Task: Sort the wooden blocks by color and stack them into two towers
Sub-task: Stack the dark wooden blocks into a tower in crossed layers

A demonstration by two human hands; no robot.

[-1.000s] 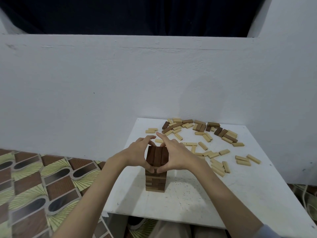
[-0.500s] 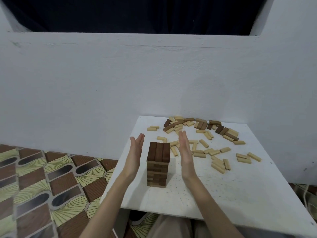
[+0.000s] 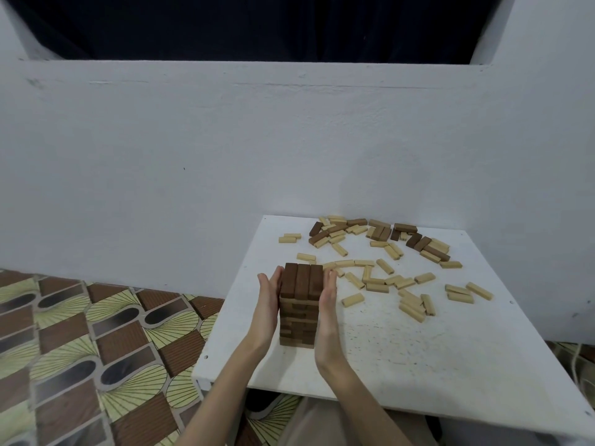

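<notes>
A tower of dark brown blocks (image 3: 300, 304) stands near the left front of the white table (image 3: 434, 355), three blocks across its top layer. My left hand (image 3: 268, 300) presses flat against the tower's left side, fingers straight. My right hand (image 3: 327, 300) presses flat against its right side the same way. Loose light blocks (image 3: 380, 280) lie scattered across the middle of the table. A mixed heap of dark and light blocks (image 3: 380, 233) lies along the far edge by the wall.
The white wall (image 3: 225, 156) rises directly behind the table. Patterned brown and green floor tiles (image 3: 96, 349) lie to the left, below the table's edge. Several light blocks (image 3: 463, 291) sit on the right half of the tabletop.
My hands first cupped the tower's top, then drew apart with palms open, and now have closed in flat against its two sides.
</notes>
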